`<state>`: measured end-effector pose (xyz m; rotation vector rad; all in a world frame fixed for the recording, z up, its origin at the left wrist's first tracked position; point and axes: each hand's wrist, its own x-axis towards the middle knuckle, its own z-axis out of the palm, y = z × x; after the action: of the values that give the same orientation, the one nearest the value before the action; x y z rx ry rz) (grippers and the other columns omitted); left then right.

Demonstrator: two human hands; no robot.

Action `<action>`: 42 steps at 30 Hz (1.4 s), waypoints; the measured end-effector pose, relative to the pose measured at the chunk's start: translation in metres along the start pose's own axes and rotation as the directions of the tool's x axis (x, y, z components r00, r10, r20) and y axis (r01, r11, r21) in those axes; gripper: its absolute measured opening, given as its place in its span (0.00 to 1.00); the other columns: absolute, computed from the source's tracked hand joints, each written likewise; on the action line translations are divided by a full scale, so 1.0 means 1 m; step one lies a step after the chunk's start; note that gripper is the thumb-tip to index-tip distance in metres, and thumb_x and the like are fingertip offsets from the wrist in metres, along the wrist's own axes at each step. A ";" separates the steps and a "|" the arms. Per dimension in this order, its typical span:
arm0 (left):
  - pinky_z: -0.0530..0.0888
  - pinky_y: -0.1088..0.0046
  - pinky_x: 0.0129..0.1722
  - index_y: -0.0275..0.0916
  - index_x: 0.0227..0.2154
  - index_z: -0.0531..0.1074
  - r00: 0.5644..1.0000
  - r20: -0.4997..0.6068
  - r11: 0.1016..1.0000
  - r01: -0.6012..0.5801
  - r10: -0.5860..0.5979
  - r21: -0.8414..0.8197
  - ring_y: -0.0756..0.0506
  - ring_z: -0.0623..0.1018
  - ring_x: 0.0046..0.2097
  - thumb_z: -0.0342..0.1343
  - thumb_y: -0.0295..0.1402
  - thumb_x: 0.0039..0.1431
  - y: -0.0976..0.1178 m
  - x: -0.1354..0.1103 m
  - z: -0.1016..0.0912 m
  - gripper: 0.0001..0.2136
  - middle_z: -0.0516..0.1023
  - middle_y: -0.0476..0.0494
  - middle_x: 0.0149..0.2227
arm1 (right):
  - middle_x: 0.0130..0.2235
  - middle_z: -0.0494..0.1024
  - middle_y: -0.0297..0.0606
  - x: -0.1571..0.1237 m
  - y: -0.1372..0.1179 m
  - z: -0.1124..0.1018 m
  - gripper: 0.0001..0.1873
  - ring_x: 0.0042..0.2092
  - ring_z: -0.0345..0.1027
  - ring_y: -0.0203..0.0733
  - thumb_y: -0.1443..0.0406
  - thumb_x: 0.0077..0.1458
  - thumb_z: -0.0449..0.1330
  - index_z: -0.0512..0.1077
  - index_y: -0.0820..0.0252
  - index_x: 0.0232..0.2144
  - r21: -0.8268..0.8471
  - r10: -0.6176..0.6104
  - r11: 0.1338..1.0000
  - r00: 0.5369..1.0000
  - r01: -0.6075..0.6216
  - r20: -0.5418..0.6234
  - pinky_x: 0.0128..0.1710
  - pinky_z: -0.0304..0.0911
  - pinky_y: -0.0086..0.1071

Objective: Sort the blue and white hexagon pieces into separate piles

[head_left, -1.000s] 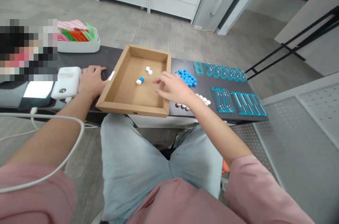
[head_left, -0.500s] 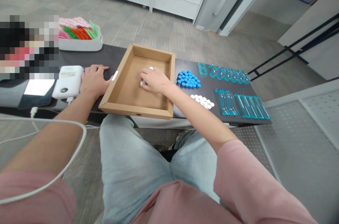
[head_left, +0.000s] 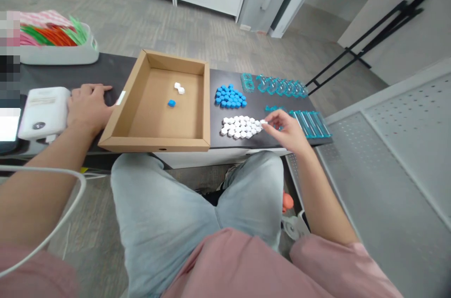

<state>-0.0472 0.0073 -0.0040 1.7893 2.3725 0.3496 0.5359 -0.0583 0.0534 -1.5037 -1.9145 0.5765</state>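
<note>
Basically, right hand (head_left: 288,131) pinches white piece (head_left: 263,122) at white cluster's (head_left: 239,127) right end; probably light, stiff, slightly slick, best gripped by opposite sides. Left hand (head_left: 87,108) lies beside cardboard box (head_left: 186,144), fingers loosely extended.

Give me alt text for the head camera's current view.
A person's right hand pinches a white piece at the edge of a white cluster, near a blue cluster. The left hand rests beside a cardboard tray holding two white pieces and one blue piece.
</note>
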 end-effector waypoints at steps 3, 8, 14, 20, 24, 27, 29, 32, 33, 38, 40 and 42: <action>0.63 0.34 0.78 0.33 0.76 0.71 1.000 -0.022 1.000 0.003 -0.003 0.005 0.17 0.64 0.75 0.44 0.67 0.66 -0.002 0.001 0.002 0.49 0.67 0.21 0.78 | 0.34 0.82 0.37 -0.042 0.022 0.014 0.23 0.34 0.73 0.48 0.39 0.64 0.71 0.77 0.49 0.40 0.013 0.113 0.994 0.994 -0.113 -0.012 0.37 0.72 0.44; 0.63 0.35 0.78 0.27 0.77 0.70 1.000 -0.017 0.999 -0.026 0.027 0.039 0.16 0.65 0.75 0.43 0.63 0.64 -0.001 0.000 0.001 0.50 0.67 0.16 0.77 | 0.41 0.82 0.42 -0.057 0.040 0.058 0.18 0.38 0.77 0.51 0.45 0.67 0.68 0.76 0.50 0.39 0.006 0.116 0.993 0.991 -0.116 -0.063 0.41 0.76 0.46; 0.64 0.36 0.78 0.29 0.76 0.71 1.000 -0.018 0.999 -0.014 0.015 0.041 0.16 0.67 0.73 0.46 0.62 0.61 -0.002 0.001 0.000 0.50 0.68 0.16 0.76 | 0.53 0.78 0.50 -0.053 0.038 0.078 0.15 0.54 0.76 0.60 0.53 0.65 0.67 0.73 0.51 0.48 -0.129 0.009 0.991 0.970 -0.041 -0.241 0.56 0.76 0.56; 0.64 0.37 0.78 0.29 0.77 0.71 1.000 -0.018 0.999 -0.009 0.010 0.040 0.16 0.67 0.74 0.46 0.62 0.60 -0.002 0.003 0.001 0.51 0.68 0.17 0.75 | 0.79 0.64 0.60 -0.037 0.031 0.084 0.48 0.80 0.56 0.78 0.35 0.62 0.72 0.70 0.51 0.72 -0.333 -0.057 0.943 0.989 0.009 -0.134 0.77 0.55 0.73; 0.65 0.37 0.78 0.31 0.77 0.71 1.000 -0.018 0.999 0.003 -0.002 0.038 0.16 0.67 0.73 0.46 0.63 0.59 0.000 0.001 -0.001 0.51 0.69 0.19 0.75 | 0.82 0.61 0.60 -0.020 0.035 0.095 0.61 0.83 0.50 0.81 0.27 0.57 0.71 0.67 0.52 0.78 -0.354 -0.021 0.935 0.999 0.008 -0.032 0.79 0.53 0.75; 0.65 0.37 0.77 0.28 0.77 0.71 1.000 -0.015 0.999 -0.006 0.006 0.038 0.15 0.67 0.73 0.44 0.65 0.61 0.001 0.000 -0.001 0.53 0.68 0.16 0.75 | 0.80 0.65 0.61 -0.013 0.032 0.103 0.63 0.81 0.55 0.80 0.26 0.56 0.72 0.67 0.53 0.78 -0.340 -0.019 0.940 1.000 0.013 -0.012 0.78 0.55 0.75; 0.65 0.37 0.77 0.29 0.77 0.71 1.000 -0.016 0.999 -0.007 0.007 0.035 0.16 0.66 0.73 0.44 0.65 0.62 0.001 0.000 -0.001 0.52 0.68 0.18 0.75 | 0.79 0.68 0.60 -0.010 0.026 0.107 0.61 0.80 0.59 0.78 0.27 0.56 0.72 0.68 0.52 0.78 -0.329 -0.036 0.944 0.999 0.036 0.006 0.77 0.58 0.74; 0.64 0.37 0.78 0.31 0.77 0.70 1.000 -0.006 0.999 0.001 0.000 0.041 0.16 0.66 0.73 0.45 0.64 0.63 0.000 0.000 -0.002 0.51 0.67 0.19 0.76 | 0.77 0.70 0.59 -0.007 0.016 0.112 0.59 0.77 0.62 0.77 0.29 0.56 0.74 0.69 0.52 0.77 -0.322 -0.049 0.945 0.998 0.055 0.027 0.76 0.60 0.72; 0.64 0.38 0.78 0.31 0.77 0.70 1.000 -0.003 0.999 0.005 -0.005 0.046 0.16 0.66 0.74 0.45 0.65 0.63 0.000 0.000 -0.002 0.51 0.67 0.19 0.76 | 0.76 0.71 0.59 -0.006 0.013 0.113 0.59 0.77 0.62 0.77 0.29 0.56 0.75 0.70 0.52 0.77 -0.322 -0.048 0.945 0.998 0.054 0.028 0.76 0.60 0.72; 0.65 0.40 0.78 0.30 0.78 0.69 1.000 0.011 0.998 0.001 -0.002 0.066 0.18 0.67 0.74 0.44 0.65 0.63 0.001 0.000 -0.004 0.51 0.68 0.19 0.76 | 0.75 0.71 0.60 -0.004 0.008 0.116 0.58 0.76 0.63 0.76 0.31 0.56 0.77 0.71 0.54 0.76 -0.315 -0.044 0.948 0.999 0.045 0.012 0.76 0.61 0.70; 0.64 0.39 0.78 0.30 0.78 0.69 1.000 0.008 0.998 -0.003 0.003 0.065 0.18 0.67 0.75 0.43 0.65 0.63 0.001 0.000 -0.003 0.51 0.67 0.18 0.76 | 0.75 0.72 0.60 -0.004 0.010 0.116 0.57 0.76 0.63 0.76 0.32 0.56 0.77 0.71 0.54 0.75 -0.310 -0.048 0.949 0.999 0.047 0.007 0.76 0.61 0.70; 0.63 0.39 0.79 0.29 0.78 0.69 1.000 0.005 0.998 -0.004 0.003 0.061 0.18 0.66 0.75 0.42 0.65 0.64 0.001 0.000 -0.002 0.52 0.67 0.17 0.77 | 0.75 0.72 0.60 -0.003 0.011 0.117 0.57 0.76 0.64 0.76 0.32 0.56 0.77 0.72 0.54 0.75 -0.305 -0.051 0.951 0.999 0.051 0.007 0.75 0.61 0.70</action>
<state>-0.0469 0.0072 -0.0017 1.8178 2.4017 0.2754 0.4615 -0.0533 -0.0369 -1.6342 -2.1082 0.2625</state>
